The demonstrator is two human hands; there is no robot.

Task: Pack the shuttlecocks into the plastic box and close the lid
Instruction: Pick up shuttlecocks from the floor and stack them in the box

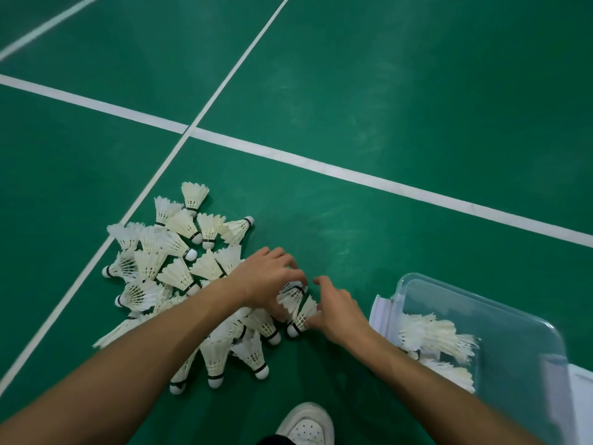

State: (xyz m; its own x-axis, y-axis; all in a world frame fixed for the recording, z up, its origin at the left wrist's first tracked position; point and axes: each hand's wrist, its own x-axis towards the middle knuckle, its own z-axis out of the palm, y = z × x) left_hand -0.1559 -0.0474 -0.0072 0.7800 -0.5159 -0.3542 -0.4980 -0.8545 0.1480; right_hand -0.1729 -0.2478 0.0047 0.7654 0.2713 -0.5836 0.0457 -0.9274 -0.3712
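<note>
- At lower centre, my left hand (268,277) and right hand (333,308) clutch white feathered shuttlecocks (296,308) from the pile.
- Next, carry them right into the clear plastic box (500,319).

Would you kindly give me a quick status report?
Left hand and right hand gathering shuttlecocks. Pile still on floor. Plastic box open, partly filled.

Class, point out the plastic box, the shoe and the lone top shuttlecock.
plastic box (417,279): head view, far rim.
shoe (306,423): head view, toe.
top shuttlecock (194,195): head view, feather skirt.
</note>
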